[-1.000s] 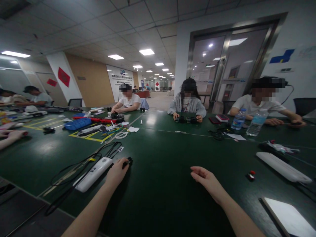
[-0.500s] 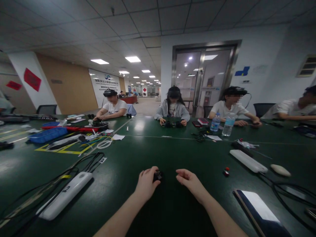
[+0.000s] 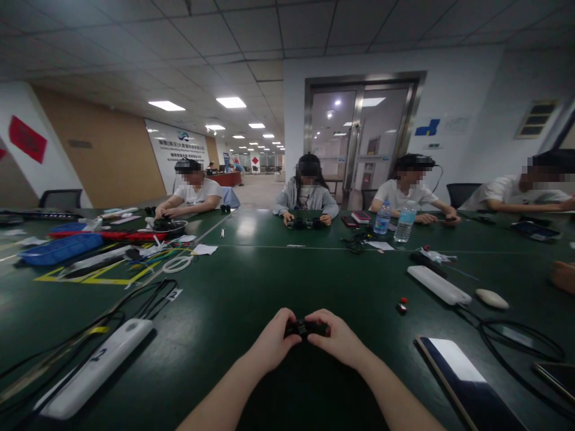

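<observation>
A small dark object (image 3: pixel 302 327), black with a greyish patch at its middle, is held level just above or on the green table; I cannot tell which, nor its exact kind. My left hand (image 3: pixel 272 342) is closed round its left end, thumb below and fingers above. On the opposite end, my right hand (image 3: pixel 339 338) pinches it between thumb and fingers. Fingertips hide both ends of the object.
Left lies a white power strip (image 3: pixel 96 368) with black cables. On the right are a phone (image 3: pixel 467 383), a small red-and-black item (image 3: pixel 402 305), another white power strip (image 3: pixel 439 285) and a pale mouse-like object (image 3: pixel 492 298). Several people sit opposite.
My right hand has moved left and taken hold of the dark object's right end; before, it was apart from it. My left hand keeps its hold. The view has turned slightly right.
</observation>
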The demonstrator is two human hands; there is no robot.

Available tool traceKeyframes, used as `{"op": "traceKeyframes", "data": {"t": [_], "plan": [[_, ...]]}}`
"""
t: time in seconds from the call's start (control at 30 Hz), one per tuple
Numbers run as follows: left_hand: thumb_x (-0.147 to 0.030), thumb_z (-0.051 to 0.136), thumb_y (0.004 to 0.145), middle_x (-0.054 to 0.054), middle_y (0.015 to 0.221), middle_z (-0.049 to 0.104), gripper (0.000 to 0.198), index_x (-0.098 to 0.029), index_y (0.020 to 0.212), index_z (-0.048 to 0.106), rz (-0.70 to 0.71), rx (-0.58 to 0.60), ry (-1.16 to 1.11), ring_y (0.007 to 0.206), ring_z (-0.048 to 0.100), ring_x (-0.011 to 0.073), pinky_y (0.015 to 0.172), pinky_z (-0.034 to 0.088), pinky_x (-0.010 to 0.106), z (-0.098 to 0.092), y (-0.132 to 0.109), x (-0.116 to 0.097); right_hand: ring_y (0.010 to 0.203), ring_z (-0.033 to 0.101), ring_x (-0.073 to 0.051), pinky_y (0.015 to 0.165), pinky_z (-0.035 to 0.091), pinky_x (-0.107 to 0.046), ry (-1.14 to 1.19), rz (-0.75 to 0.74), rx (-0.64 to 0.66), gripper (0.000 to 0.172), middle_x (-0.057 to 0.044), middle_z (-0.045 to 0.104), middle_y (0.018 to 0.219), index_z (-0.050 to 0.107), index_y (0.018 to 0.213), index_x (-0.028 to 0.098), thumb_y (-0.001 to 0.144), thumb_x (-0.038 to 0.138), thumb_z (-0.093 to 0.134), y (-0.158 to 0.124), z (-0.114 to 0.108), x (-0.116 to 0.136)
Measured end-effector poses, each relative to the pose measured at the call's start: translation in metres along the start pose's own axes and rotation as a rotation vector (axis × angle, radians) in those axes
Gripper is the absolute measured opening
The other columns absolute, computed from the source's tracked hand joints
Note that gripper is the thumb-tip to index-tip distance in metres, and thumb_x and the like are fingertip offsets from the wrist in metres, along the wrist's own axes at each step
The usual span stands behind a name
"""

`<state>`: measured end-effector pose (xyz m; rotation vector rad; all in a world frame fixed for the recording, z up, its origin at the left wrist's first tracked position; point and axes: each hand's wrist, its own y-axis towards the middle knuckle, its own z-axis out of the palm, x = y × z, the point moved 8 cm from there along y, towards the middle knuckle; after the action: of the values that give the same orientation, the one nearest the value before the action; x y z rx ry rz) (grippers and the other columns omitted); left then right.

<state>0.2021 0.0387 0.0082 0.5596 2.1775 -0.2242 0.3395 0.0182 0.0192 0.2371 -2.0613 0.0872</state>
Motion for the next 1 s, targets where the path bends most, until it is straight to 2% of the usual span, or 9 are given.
{"op": "traceKeyframes", "data": {"t": [0.17,0.33,0.6,0.77,0.9,1.0], "plan": [[-0.026,0.058,0.068,0.001,0.1,0.054,0.03,-0.022,0.096,0.048,0.02,0.013,0.012,0.09,0.051,0.0165,0.077,0.041,0.029,0.001,0.001,-0.003,0.098,0.049,-0.021,0.081,0.038,-0.037,-0.092,-0.062,0.014,0.029,0.0,0.053,0.103,0.061,0.096,0.03,0.067,0.028,0.061,-0.001,0.006,0.009],[-0.025,0.058,0.069,0.0,0.103,0.054,0.032,-0.025,0.099,0.048,0.025,0.043,-0.068,0.094,0.051,0.0172,0.079,0.041,0.032,0.002,0.001,0.001,0.098,0.048,-0.02,0.081,0.039,-0.035,-0.16,-0.029,0.016,0.026,0.0,0.05,0.103,0.061,0.095,0.03,0.069,0.03,0.059,-0.001,0.007,0.01],[-0.019,0.055,0.071,0.001,0.108,0.052,0.033,-0.026,0.102,0.045,0.078,0.097,-0.21,0.105,0.048,0.0177,0.089,0.038,0.035,0.006,0.004,0.006,0.099,0.047,-0.02,0.085,0.037,-0.034,-0.208,-0.059,0.013,0.018,0.0,0.051,0.103,0.063,0.086,0.027,0.068,0.028,0.061,-0.001,0.008,0.017],[-0.024,0.056,0.071,0.002,0.112,0.051,0.033,-0.025,0.103,0.045,0.063,0.11,-0.234,0.107,0.047,0.0192,0.088,0.039,0.036,0.005,0.003,0.006,0.092,0.051,-0.02,0.078,0.04,-0.034,-0.038,0.0,-0.025,0.017,-0.001,0.053,0.1,0.062,0.085,0.026,0.07,0.031,0.057,-0.001,0.004,0.014],[-0.023,0.056,0.071,0.002,0.112,0.052,0.033,-0.025,0.103,0.046,0.027,0.106,-0.225,0.107,0.048,0.0192,0.088,0.04,0.037,0.003,0.002,0.007,0.085,0.053,-0.019,0.075,0.04,-0.033,0.224,0.077,-0.1,0.023,-0.002,0.059,0.09,0.06,0.091,0.023,0.071,0.034,0.056,0.004,-0.005,-0.005],[-0.023,0.056,0.072,0.002,0.113,0.052,0.033,-0.024,0.104,0.046,0.011,0.105,-0.206,0.107,0.048,0.0191,0.088,0.04,0.037,0.003,0.002,0.007,0.083,0.053,-0.018,0.07,0.04,-0.031,0.413,0.13,-0.17,0.027,-0.003,0.06,0.094,0.059,0.093,0.022,0.07,0.035,0.058,0.006,-0.012,-0.02]]}}
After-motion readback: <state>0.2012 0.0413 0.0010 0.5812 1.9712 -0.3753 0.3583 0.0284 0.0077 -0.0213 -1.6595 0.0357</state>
